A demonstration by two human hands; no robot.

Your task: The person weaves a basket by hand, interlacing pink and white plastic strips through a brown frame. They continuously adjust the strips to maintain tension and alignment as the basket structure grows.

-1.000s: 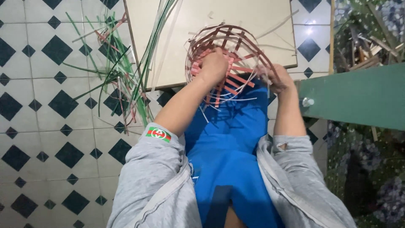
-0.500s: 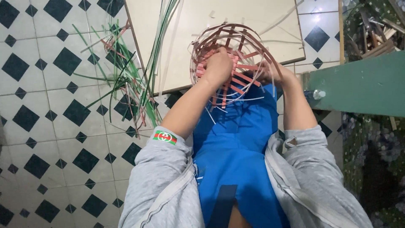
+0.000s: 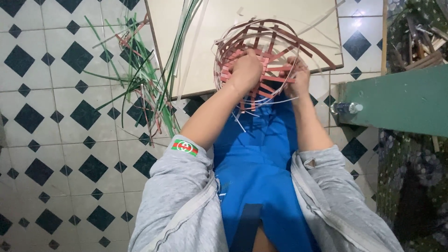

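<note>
A half-woven basket [image 3: 275, 44] of red-brown and white strips rests against a pale board [image 3: 210, 42], its open side facing me. My left hand [image 3: 245, 70] reaches inside it, fingers closed on the woven strips. On the right side of the basket, my right hand [image 3: 295, 74] pinches a red strip. Loose white strip ends hang down over my blue clothing [image 3: 261, 172]. Grey sleeves cover both upper arms.
A heap of loose green, white and reddish strips [image 3: 140, 88] lies on the black-and-white tiled floor [image 3: 56, 140] at the left of the board. A green plank [image 3: 401, 100] with a small plastic bottle [image 3: 345, 108] stands at the right, with clutter behind it.
The view has shifted so basket and hands sit lower and further right. Both hands stay on the basket, with the right hand now gripping nearer the weave's middle.
</note>
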